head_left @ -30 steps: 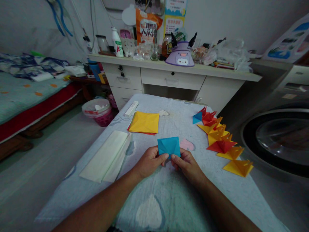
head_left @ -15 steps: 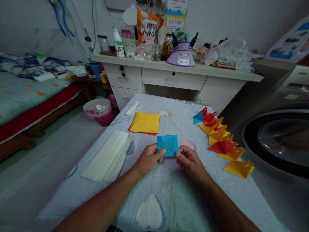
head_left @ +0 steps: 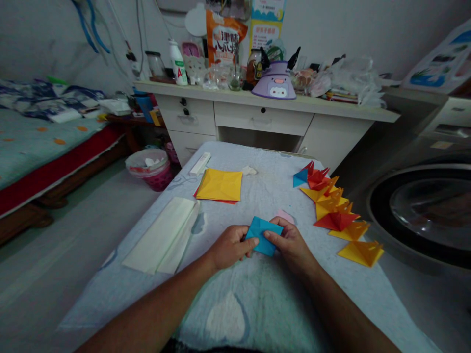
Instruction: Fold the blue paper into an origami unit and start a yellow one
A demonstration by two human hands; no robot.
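Observation:
A small folded blue paper (head_left: 262,234) is held between both my hands just above the cloth-covered table (head_left: 257,304). My left hand (head_left: 230,246) pinches its left edge, fingers closed. My right hand (head_left: 290,245) pinches its right edge, thumb on top. The paper is tilted, its right corner raised. A stack of yellow square sheets (head_left: 220,185) over a red one lies farther back on the table. A row of several folded pieces (head_left: 336,213), yellow, red and one blue, runs along the right side.
A folded white cloth (head_left: 164,234) lies at the table's left. A white stick-like object (head_left: 200,163) sits near the far left edge. Behind stands a cluttered white desk (head_left: 265,115). A pink bin (head_left: 149,169) and a bed (head_left: 40,142) are at left, a washing machine (head_left: 423,206) at right.
The blue paper has been turned and lowered toward me; it stood flat and squarer before and now sits tilted between my hands. Both hands moved slightly nearer.

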